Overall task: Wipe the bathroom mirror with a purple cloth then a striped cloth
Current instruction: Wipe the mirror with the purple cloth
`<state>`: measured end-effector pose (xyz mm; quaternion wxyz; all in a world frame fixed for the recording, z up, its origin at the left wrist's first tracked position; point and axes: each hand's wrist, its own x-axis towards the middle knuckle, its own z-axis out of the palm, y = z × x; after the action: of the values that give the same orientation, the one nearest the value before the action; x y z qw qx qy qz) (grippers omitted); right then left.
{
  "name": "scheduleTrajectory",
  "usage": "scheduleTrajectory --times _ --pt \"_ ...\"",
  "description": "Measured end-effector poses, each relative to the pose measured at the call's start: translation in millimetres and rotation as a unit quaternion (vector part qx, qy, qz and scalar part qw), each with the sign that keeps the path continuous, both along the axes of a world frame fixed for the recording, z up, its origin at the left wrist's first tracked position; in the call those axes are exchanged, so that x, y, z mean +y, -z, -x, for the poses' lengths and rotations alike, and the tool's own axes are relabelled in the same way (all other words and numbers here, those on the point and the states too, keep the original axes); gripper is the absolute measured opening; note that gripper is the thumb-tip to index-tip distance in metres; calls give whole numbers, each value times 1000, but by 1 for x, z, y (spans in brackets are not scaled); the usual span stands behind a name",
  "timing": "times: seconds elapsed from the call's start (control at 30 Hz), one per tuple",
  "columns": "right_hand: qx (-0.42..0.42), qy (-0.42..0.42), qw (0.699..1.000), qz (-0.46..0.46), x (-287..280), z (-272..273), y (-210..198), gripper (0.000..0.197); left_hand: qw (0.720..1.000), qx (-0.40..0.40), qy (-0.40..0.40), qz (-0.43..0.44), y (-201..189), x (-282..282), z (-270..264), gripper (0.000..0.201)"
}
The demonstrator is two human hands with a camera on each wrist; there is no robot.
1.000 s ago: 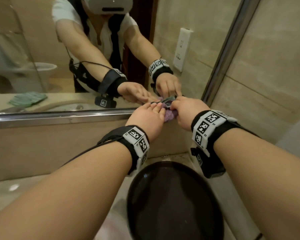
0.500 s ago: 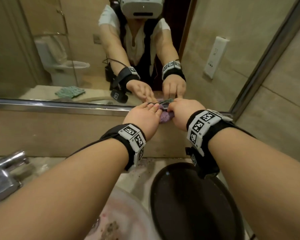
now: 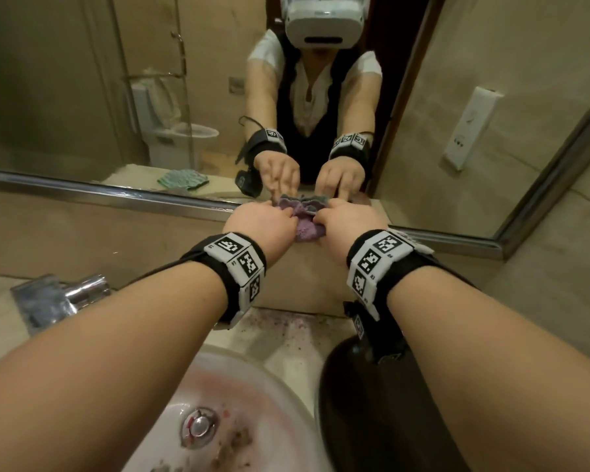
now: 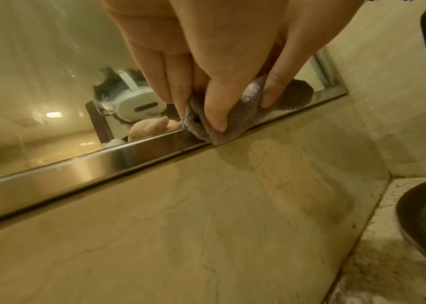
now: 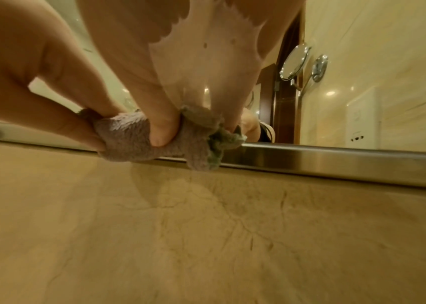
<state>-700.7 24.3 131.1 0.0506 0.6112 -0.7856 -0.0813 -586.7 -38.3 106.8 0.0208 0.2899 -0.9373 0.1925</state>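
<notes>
A crumpled purple cloth (image 3: pixel 306 227) is pressed against the lower edge of the mirror (image 3: pixel 82 97), over its metal frame (image 3: pixel 116 195). My left hand (image 3: pixel 281 218) pinches the cloth's left end and my right hand (image 3: pixel 322 219) pinches its right end. In the left wrist view my left hand (image 4: pixel 218 107) curls thumb and fingers round the cloth (image 4: pixel 235 123). In the right wrist view my right hand (image 5: pixel 128 133) squeezes the cloth (image 5: pixel 126 144) between thumb and fingers. A green patterned cloth (image 3: pixel 183 178) shows only as a reflection, lying on the counter.
Below my arms sit a white sink basin (image 3: pixel 269 396) with debris in it, a chrome faucet (image 3: pixel 58 298) at the left and a black round dish (image 3: pixel 365 430) at the right. The beige tiled wall (image 3: pixel 559 267) closes the right side beyond the mirror's corner.
Both hands have slid the purple cloth leftward along the mirror's bottom edge, away from the right corner. My view has swung left, bringing the faucet and the sink into sight.
</notes>
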Motion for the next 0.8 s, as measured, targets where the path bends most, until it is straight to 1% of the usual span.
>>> scheduleTrajectory --times 0.27,0.5,0.67,0.8 --pt "-4 -24 999 47 -11 -17 1 34 998 -29 -56 -8 1 -16 -14 43" --pt "16 -42 998 42 -19 -26 1 32 996 -55 -75 14 -3 -18 -20 39" --pt "17 -42 998 32 -27 -33 0 36 994 -67 -86 14 -9 -20 -26 38" --pt "19 -60 996 55 -34 -40 2 36 992 -84 -95 1 -13 -23 -34 40"
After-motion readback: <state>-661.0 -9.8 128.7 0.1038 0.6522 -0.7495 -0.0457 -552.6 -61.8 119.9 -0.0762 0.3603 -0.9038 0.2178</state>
